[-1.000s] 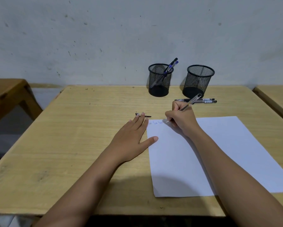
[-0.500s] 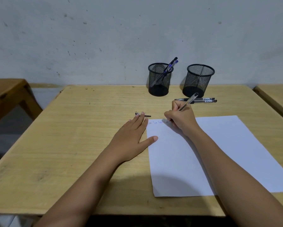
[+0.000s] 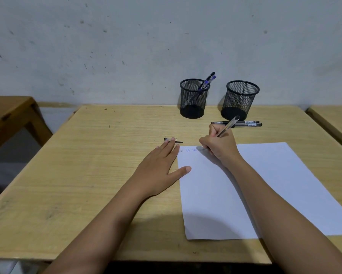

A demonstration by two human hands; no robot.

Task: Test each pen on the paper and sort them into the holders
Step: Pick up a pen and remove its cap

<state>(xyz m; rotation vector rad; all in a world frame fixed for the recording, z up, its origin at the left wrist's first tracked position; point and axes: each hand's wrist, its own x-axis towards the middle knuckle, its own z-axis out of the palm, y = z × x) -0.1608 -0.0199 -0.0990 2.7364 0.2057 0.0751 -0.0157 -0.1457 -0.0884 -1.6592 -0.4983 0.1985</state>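
My right hand grips a clear pen and its tip rests on the top left of the white paper, beside faint written marks. My left hand lies flat on the table with fingers spread, thumb on the paper's left edge. A small pen cap lies just beyond its fingertips. Two dark pens lie in front of the right mesh holder, which looks empty. The left mesh holder holds two pens.
The wooden table stands against a pale wall. Another wooden table is at the left and a third table's edge at the right. A gap of floor separates the left table.
My right hand has shifted slightly right along the paper's top edge, leaving more written marks. My left hand has stayed flat in place.
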